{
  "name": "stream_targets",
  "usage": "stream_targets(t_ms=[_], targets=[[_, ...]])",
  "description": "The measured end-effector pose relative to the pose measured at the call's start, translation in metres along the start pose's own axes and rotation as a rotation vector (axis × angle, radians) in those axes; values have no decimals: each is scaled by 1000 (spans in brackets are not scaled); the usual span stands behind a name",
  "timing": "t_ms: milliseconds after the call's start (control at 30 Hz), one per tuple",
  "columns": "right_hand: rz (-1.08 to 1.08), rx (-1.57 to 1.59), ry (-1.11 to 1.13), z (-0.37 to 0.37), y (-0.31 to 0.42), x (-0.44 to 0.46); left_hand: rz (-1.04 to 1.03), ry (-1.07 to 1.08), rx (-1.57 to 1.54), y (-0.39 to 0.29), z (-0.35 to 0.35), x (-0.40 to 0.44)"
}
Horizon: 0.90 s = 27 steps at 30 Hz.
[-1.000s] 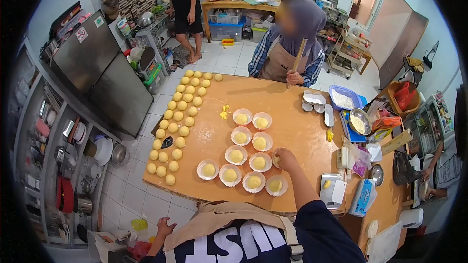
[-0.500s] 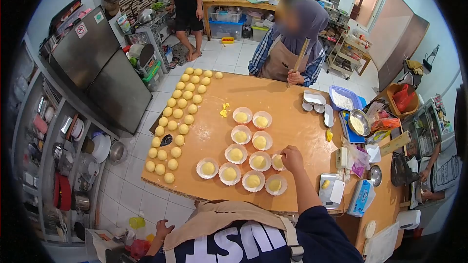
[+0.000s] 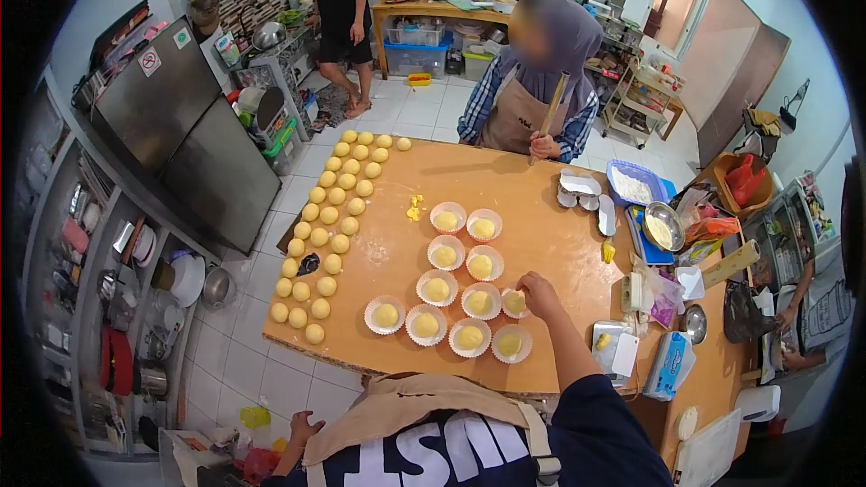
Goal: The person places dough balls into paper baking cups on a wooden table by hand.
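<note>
My right hand (image 3: 538, 295) is closed at the right edge of a white fluted paper baking cup (image 3: 516, 315), its fingers pinched at the rim and partly covering it. A pale dough piece (image 3: 511, 301) sits in that cup. Just below stands another paper cup (image 3: 511, 358) with a flattened dough piece (image 3: 509, 344) in it. Several more filled cups, such as this one (image 3: 383, 330), spread leftward and away from me. Low by my left side, off the table, my left hand (image 3: 307, 427) is open, holding nothing, with fingers apart.
Several round dough balls (image 3: 329, 215) line the left side of the wooden table (image 3: 379, 189). Opposite me a person (image 3: 528, 108) holds a wooden stick (image 3: 550, 117). At right are a scale (image 3: 606, 362), tissue pack (image 3: 668, 366), metal bowl (image 3: 665, 225) and flour basin (image 3: 631, 182).
The camera view has shifted slightly. My right hand stays at the same cup, with little visible movement, and the left hand still hangs low.
</note>
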State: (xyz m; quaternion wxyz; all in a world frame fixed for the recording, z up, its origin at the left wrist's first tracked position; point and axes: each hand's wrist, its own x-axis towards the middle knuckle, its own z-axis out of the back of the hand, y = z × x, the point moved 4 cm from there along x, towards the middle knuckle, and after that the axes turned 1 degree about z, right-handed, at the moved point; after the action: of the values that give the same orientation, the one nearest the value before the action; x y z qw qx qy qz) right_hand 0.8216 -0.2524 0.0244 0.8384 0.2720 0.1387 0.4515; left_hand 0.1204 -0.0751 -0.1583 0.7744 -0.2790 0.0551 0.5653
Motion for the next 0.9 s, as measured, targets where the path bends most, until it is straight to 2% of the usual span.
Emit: stream_targets(t_ms=[67,267,367,467,567,667,767,900], targets=[[77,-86,-54,7,1,-2,24,28,-6,6,-5,0],[280,-423,86,-7,7,-27,17,29,-14,6,-11,-1],[122,-266,111,-6,-5,-21,7,6,-31,-4,-7,2],[-74,-56,44,4,-4,-23,-17,-1,-29,-5,-7,2],[91,-426,166,-3,0,-26,-25,7,-8,-4,-7,3],[161,-506,138,1,6,-34,-35,-11,-16,-1,-7,3],[59,-174,-70,8,-2,-31,-8,-16,-58,-1,-4,-1],[100,-333,-20,8,3,-37,-2,36,-26,7,-11,1]])
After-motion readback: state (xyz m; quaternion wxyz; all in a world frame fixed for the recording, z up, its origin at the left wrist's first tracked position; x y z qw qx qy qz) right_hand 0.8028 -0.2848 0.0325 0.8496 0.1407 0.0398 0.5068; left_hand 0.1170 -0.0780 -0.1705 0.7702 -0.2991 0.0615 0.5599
